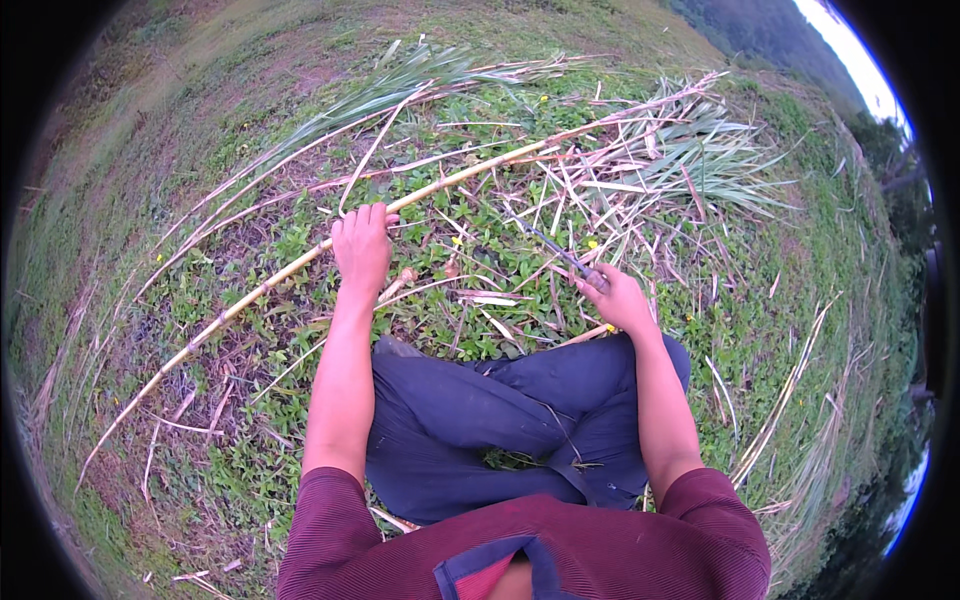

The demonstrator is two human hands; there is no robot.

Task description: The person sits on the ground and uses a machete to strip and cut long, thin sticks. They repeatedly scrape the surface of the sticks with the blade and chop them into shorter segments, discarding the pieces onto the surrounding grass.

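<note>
My left hand is closed round a long, thin, yellowish cane stalk with dark joints. The stalk runs slantwise across the view, from a thin tip at the lower left to dry, leafy growth at the upper right. In my right hand is a knife, gripped by its handle, with its narrow dark blade pointing up and to the left. The blade is below the stalk and apart from it. Beneath and around the stalk lie several pale strips of dry leaf or peel.
I sit cross-legged on weedy ground, in dark blue trousers. Green and dry leaf blades are heaped at the upper right. More long leaves lie at the top. Dry stems lie on the right; trees stand beyond.
</note>
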